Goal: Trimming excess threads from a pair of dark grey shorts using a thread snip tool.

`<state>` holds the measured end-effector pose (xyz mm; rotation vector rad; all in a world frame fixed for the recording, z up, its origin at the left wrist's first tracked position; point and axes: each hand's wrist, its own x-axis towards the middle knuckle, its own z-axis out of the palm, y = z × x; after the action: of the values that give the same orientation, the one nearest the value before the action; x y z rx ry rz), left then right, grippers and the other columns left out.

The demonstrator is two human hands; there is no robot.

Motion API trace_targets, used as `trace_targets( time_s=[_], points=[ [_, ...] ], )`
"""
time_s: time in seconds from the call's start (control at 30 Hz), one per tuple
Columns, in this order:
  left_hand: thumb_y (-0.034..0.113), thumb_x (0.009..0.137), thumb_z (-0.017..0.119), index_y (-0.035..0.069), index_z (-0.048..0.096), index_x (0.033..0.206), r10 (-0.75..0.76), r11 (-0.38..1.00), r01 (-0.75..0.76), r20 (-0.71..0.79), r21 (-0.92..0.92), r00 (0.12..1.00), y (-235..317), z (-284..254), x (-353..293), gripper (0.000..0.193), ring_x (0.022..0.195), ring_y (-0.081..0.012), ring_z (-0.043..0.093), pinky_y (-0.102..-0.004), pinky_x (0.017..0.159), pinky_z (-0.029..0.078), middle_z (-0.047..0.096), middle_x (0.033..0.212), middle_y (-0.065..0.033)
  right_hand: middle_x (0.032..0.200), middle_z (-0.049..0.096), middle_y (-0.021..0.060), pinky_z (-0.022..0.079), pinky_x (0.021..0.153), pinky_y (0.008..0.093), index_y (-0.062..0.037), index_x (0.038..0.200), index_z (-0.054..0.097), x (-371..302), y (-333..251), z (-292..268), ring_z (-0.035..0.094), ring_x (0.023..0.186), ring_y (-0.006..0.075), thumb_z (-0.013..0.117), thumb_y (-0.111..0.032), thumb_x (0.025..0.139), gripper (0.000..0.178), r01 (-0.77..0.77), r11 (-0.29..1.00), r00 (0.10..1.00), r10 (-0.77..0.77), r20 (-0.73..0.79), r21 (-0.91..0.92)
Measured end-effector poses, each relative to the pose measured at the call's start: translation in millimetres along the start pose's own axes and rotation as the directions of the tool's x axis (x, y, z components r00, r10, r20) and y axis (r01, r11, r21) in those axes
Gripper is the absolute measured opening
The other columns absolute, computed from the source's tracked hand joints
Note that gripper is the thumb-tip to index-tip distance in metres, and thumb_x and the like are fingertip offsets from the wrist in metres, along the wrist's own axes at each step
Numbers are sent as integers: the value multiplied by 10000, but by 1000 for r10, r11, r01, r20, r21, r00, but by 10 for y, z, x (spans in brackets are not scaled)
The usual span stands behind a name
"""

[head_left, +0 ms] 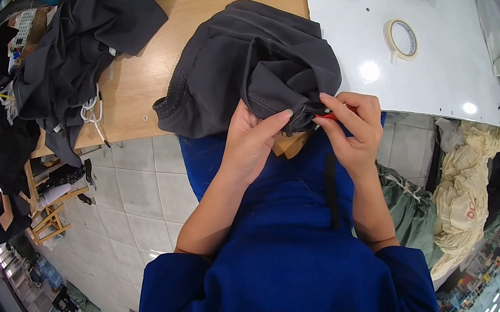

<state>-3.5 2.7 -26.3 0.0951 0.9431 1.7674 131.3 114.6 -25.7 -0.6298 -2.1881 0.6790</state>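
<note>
A dark grey garment (207, 67) with an elastic waistband is bunched at the table's near edge, its stitched opening turned toward me. My left hand (253, 140) pinches the seam of that opening between thumb and fingers. Close beside it, my right hand (354, 129) is closed around a small red-handled tool (328, 116), whose tip meets the cloth by the seam. Fingers cover most of the tool, so its exact kind cannot be told.
More dark grey garments (112, 22) lie heaped at the far left, with a white cord (91, 110) hanging near them. A tape roll (402, 39) rests on the white tabletop (354, 35). Cream cloth (466, 190) and green cloth (404, 202) are piled below on the right.
</note>
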Motion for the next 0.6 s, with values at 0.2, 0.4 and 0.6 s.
trace_targets(
  time_s=[0.2,0.4,0.6],
  points=[
    [-43,829,575,27,410,1185,-21,1000,21,3,-19,1000,-10,19,10,399,1028,-159,565,-309,901,463,559,1112,-96,817,577,6,376,644,264,-121,977,702,-35,-12,50,458,730,159,770,-118,594,389,-44,998,998,45,-32,34],
    [-20,846,559,36,396,1225,7,999,-7,7,-41,1000,-46,23,12,417,1010,-172,576,-317,861,465,572,1105,-97,812,576,12,377,648,265,-109,984,698,-67,-20,59,462,732,158,771,-112,593,398,-82,993,996,85,-24,89],
    [-14,849,556,38,382,1238,-9,999,9,4,-40,1000,-51,20,-5,429,1017,-174,571,-320,865,459,565,1117,-97,814,577,19,378,650,264,-102,983,700,-91,-24,59,463,736,163,769,-104,595,394,-98,990,995,100,-13,97]
  ],
)
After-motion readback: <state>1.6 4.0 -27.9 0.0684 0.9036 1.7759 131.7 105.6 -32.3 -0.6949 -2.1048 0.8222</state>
